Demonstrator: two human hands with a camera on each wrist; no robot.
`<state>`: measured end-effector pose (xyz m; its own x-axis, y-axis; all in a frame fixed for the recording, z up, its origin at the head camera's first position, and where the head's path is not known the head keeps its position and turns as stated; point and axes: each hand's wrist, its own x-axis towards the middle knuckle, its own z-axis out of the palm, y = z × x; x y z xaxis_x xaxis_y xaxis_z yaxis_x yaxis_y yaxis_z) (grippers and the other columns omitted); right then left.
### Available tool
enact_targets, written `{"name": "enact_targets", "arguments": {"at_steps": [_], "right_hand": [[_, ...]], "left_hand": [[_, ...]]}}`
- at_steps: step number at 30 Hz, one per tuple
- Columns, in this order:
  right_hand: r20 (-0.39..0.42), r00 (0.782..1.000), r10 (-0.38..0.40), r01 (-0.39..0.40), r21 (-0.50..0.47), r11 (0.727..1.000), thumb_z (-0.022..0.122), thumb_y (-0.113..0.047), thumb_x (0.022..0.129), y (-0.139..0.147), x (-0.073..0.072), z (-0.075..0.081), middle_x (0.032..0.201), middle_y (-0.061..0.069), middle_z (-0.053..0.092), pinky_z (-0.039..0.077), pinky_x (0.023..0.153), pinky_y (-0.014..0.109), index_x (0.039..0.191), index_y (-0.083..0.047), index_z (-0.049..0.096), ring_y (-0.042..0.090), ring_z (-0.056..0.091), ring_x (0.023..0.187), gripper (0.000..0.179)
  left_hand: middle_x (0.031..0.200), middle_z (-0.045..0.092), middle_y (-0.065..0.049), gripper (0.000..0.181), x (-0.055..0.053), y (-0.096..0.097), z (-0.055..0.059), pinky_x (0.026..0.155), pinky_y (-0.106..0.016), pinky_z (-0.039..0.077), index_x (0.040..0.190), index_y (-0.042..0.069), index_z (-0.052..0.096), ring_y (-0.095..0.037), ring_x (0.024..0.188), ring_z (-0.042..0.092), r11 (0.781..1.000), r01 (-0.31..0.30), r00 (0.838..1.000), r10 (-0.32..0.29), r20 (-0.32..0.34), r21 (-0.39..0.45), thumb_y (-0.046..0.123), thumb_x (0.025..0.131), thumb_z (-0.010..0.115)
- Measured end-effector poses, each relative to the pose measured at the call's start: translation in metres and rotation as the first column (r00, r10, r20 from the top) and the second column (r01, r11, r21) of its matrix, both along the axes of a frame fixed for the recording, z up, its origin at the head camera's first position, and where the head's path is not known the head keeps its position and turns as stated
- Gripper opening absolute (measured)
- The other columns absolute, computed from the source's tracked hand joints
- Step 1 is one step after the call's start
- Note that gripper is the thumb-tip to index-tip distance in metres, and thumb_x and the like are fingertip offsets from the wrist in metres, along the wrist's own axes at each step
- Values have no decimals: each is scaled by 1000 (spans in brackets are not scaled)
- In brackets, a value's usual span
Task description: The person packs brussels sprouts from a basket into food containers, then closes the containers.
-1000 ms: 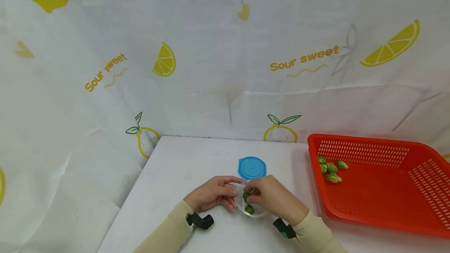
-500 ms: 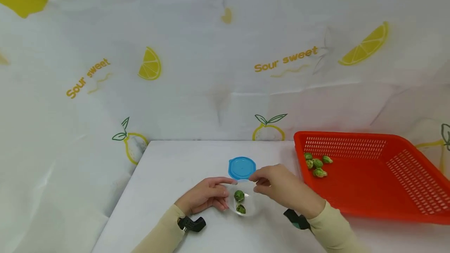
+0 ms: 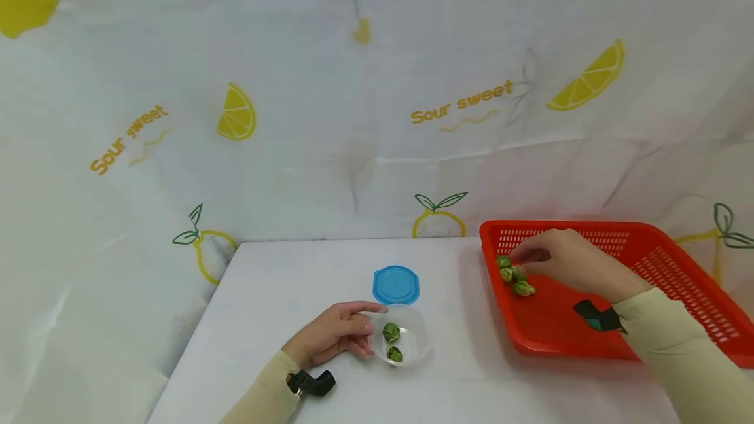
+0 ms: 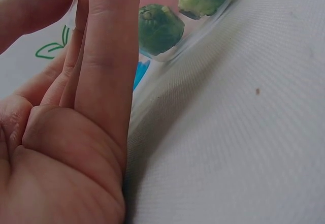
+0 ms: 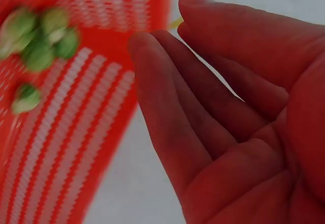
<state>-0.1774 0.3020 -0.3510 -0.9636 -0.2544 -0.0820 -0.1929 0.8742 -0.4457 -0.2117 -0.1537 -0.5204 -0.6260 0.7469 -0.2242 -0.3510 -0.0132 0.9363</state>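
Observation:
My left hand (image 3: 330, 335) grips the left rim of a small clear plastic bowl (image 3: 419, 340) on the white table. Two green Brussels sprouts (image 3: 391, 332) lie inside it; the left wrist view shows them through the clear wall, a sprout (image 4: 161, 29) close beside my fingers. On the right, my right hand (image 3: 571, 264) reaches over the red basket (image 3: 565, 347), fingertips near several Brussels sprouts (image 3: 523, 288) gathered in its left corner and partly covering them. In the right wrist view the fingers (image 5: 162, 107) are bent loosely, thumb apart, with nothing between them.
A blue plastic lid (image 3: 396, 285) lies flat just behind the bowl. The basket's perforated walls rise on the table's right side. Behind the table hangs a white sheet (image 3: 318, 175) printed with lemons.
My right hand has left the bowl and moved right to the basket; the sprout it had hold of now lies in the bowl. The left hand stays at the rim. The head view shifted.

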Motion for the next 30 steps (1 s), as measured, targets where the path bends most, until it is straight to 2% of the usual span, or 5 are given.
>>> {"name": "enact_targets", "arguments": {"at_steps": [3,11,20,30], "right_hand": [[44,999,-13,12,25,1000,81,-18,97,21,-13,-11,114,3,80,67,90,50,123,-13,81,22,73,103,26],[107,994,-31,27,43,999,81,-16,96,57,-43,-39,117,12,80,66,92,54,127,-2,77,26,74,103,34],[92,996,-20,12,79,997,82,-8,92,64,-58,-52,115,25,78,65,91,58,121,11,75,43,74,106,36],[124,992,-27,13,111,994,78,-5,94,63,-69,-67,108,23,79,66,89,58,115,9,77,39,75,100,25]], "left_hand": [[88,76,-3,55,1,-2,0,79,-31,69,158,6,51,-14,78,80,1000,-5,1000,5,9,3,14,107,67],[89,77,-2,53,3,-3,2,81,-30,69,159,8,50,-13,79,80,1000,-2,1000,2,28,10,13,109,64],[89,78,-2,58,3,0,5,78,-29,69,160,3,49,-13,79,81,999,14,1000,-15,16,44,15,106,68],[88,77,-1,57,3,-1,6,78,-29,69,160,4,49,-12,78,80,999,9,1000,-10,13,39,14,106,67]]}}
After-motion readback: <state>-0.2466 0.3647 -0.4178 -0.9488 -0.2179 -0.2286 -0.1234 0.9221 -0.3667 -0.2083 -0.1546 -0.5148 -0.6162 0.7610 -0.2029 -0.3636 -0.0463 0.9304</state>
